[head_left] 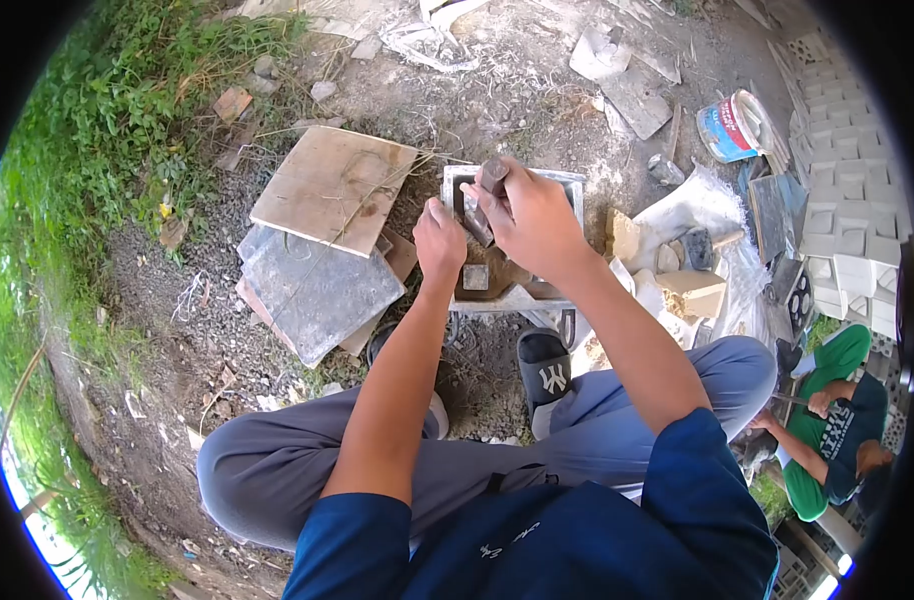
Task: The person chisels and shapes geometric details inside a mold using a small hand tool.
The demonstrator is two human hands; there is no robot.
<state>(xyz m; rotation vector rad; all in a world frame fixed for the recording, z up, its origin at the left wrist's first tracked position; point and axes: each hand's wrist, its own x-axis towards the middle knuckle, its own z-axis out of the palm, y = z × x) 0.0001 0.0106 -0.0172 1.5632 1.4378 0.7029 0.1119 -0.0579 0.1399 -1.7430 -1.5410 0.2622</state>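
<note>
Right hand point(537, 215) gripping a dark block-like tool point(494, 178) over an open box point(578, 200), left hand point(440, 243) just beside it.

The likeliest mishap is a knock to the left fingers or a chipped rim, should the tool slip or come down off line, as the hands are so near each other. The right fingers wrap around the tool; the left hand is curled in at the box's left edge, and whether it pinches anything I cannot tell. A small square piece point(475, 277) lies inside the box, with a slipper point(545, 362) close by. Farther out are a wooden board point(322, 185) on a stack to the left, and a bucket point(729, 128) and a co-worker point(827, 440) to the right.
</note>
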